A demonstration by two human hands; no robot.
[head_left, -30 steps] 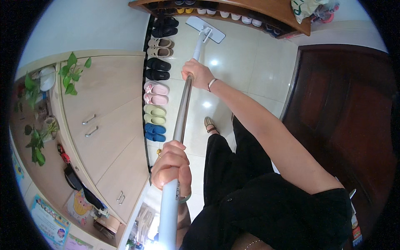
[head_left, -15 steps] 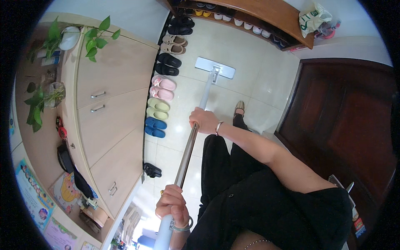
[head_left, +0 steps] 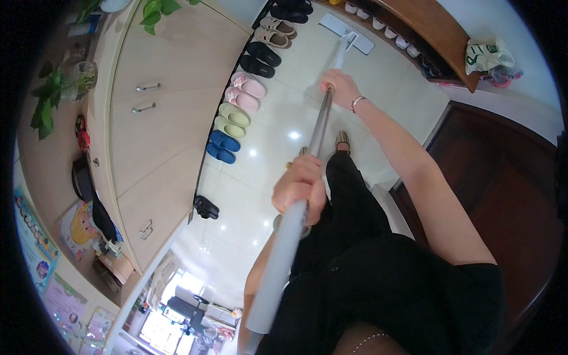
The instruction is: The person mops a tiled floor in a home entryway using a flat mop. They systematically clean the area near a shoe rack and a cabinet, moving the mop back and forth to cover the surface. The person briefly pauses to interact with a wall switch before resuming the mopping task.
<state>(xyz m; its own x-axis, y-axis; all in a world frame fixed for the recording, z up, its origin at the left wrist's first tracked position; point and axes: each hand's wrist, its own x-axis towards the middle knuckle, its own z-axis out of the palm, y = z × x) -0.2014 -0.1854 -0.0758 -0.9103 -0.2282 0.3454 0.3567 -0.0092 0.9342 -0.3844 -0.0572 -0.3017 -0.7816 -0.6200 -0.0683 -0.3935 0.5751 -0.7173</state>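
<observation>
A flat mop [head_left: 321, 121] with a silver and white pole runs from my body out over the tiled floor. Its flat rectangular head [head_left: 362, 41] lies on the tiles close to the shoe rack at the top. My right hand [head_left: 340, 87], arm stretched forward, is wrapped round the pole not far behind the head. Lower down, my left hand [head_left: 300, 188] is closed round the pole just above its thick white grip end. A bracelet shows on my right wrist.
Several pairs of slippers and sandals [head_left: 231, 121] line the foot of the beige cabinet [head_left: 171, 118] on the left. A wooden shoe rack [head_left: 426, 29] with shoes stands at the top, a bag [head_left: 488, 56] on it. At the right is a dark door [head_left: 485, 195].
Both hands have pushed the mop forward and to the right. Its head has slid away from me to near the shoe rack. My view has shifted and both feet now show.
</observation>
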